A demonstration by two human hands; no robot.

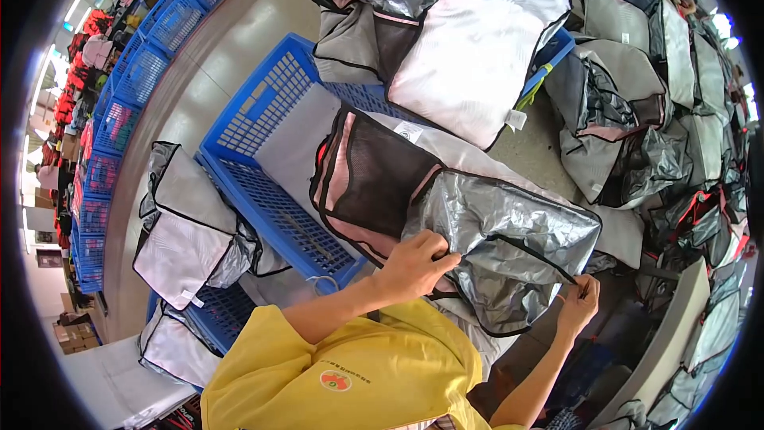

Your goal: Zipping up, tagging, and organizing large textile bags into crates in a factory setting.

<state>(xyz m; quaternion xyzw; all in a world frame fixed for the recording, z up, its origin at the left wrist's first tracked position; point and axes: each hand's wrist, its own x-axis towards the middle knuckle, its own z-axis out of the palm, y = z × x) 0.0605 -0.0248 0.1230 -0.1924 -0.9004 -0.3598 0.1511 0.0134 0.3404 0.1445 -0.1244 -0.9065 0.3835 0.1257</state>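
Setting: workshop floor point(231, 56) with rows of blue crates point(171, 20) along the left and heaps of silver bags point(637, 111) on the right.
Bag: silver insulated bag point(493, 239) with black mesh panel, lying across a blue crate point(270, 183) in front of the person.
Left hand point(414, 263): fingers closed, pinching the bag's black-trimmed edge.
Right hand point(577, 302): closed on the bag's lower right corner.
Nearby: another pile of bags point(446, 24) sits beyond.

blue crates point(171, 20) along floor | bag pile point(660, 111) at right
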